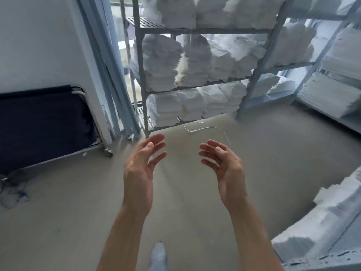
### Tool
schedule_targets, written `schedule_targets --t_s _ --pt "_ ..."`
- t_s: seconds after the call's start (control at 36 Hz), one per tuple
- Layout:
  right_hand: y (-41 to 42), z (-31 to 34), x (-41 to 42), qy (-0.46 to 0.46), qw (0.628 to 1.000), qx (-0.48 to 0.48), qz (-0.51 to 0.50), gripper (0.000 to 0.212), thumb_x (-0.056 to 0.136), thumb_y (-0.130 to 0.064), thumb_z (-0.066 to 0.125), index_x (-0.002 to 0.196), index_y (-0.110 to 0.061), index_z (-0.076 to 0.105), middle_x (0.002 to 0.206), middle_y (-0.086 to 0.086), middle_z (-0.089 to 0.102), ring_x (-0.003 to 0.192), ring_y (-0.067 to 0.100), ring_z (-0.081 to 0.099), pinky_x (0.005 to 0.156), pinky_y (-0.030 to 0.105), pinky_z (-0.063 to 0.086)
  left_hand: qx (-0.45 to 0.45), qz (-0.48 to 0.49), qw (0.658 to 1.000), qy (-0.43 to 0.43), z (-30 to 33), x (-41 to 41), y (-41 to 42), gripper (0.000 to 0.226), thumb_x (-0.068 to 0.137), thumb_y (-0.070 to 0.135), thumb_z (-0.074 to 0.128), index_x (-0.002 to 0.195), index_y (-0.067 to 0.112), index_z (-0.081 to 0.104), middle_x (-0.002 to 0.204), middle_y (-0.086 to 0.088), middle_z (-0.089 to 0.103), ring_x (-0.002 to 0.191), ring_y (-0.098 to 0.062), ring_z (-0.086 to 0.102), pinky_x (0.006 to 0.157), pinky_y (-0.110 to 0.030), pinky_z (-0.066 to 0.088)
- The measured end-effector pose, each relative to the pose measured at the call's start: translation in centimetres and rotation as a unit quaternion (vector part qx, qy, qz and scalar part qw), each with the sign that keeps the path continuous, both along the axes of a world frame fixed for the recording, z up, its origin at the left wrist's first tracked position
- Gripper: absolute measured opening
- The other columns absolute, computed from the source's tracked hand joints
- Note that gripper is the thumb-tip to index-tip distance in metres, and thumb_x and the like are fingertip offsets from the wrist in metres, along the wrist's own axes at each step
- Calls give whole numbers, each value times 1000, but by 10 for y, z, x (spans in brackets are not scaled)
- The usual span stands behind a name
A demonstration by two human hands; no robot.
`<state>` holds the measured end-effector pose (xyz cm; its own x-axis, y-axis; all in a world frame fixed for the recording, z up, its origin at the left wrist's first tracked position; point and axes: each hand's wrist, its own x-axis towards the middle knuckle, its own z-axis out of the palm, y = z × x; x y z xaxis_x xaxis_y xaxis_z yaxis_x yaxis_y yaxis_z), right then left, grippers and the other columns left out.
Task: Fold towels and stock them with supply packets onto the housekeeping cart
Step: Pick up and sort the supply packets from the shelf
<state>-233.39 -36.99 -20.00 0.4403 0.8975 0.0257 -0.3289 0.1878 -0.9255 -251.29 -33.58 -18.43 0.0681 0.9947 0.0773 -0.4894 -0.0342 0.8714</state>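
Note:
Both my hands reach forward over the grey floor, palms facing each other, fingers relaxed and holding nothing. My left hand [143, 163] and my right hand [222, 163] are about a hand's width apart. Ahead stands a grey metal shelf rack [141, 79] with stacks of folded white towels [175, 61] on several levels. The lowest stacks [187, 106] lie just beyond my fingertips. More white towels [328, 218] are piled at the lower right. I see no supply packets.
A dark navy laundry cart [43, 126] on castors stands at the left wall. A second rack [332, 81] with folded linen fills the right. A thin white cord [207, 129] lies on the floor by the rack. My foot [159, 257] shows at the bottom.

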Motion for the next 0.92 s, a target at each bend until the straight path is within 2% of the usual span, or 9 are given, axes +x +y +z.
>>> schedule_targets --t_s 0.08,0.19,0.39,0.56,0.78,0.92 --pt "54 2 21 -2 1000 -18 -22 32 88 -19 51 114 -8 66 112 15 72 99 27 68 87 38 51 -23 -61 998 -5 1 35 65 40 90 27 47 119 6 65 126 -11 68 120 -32 61 104 -51 47" --pt "112 8 50 -26 997 -35 -63 35 85 -25 51 113 -12 67 114 12 72 105 28 68 90 40 52 -27 -133 991 2 10 80 140 43 90 28 47 123 7 64 127 -10 68 122 -28 61 103 -51 48" --pt "172 2 109 -47 983 -65 -163 35 83 -27 53 109 -10 69 109 12 74 99 25 69 87 40 52 -14 -178 984 21 5 140 227 27 83 25 58 102 13 72 119 -13 70 109 -27 65 92 -43 53" --pt "217 -13 167 -5 967 -63 -246 31 83 -26 52 101 -10 72 103 12 74 91 24 69 79 35 52 -31 -256 965 -40 -5 200 277 40 89 23 48 121 4 64 119 -16 68 104 -28 66 88 -40 56" --pt "309 -14 247 -16 975 -2 -222 29 86 -26 52 102 -14 73 105 7 74 91 19 69 78 32 52 44 -287 957 29 0 290 348 43 93 26 46 127 5 62 128 -14 67 117 -30 63 92 -38 54" --pt "373 10 322 1 979 49 -200 30 86 -27 51 105 -14 72 106 7 74 95 21 68 82 35 52 62 -273 955 102 23 345 407 42 91 31 48 125 12 64 132 -7 66 123 -28 60 103 -52 47"
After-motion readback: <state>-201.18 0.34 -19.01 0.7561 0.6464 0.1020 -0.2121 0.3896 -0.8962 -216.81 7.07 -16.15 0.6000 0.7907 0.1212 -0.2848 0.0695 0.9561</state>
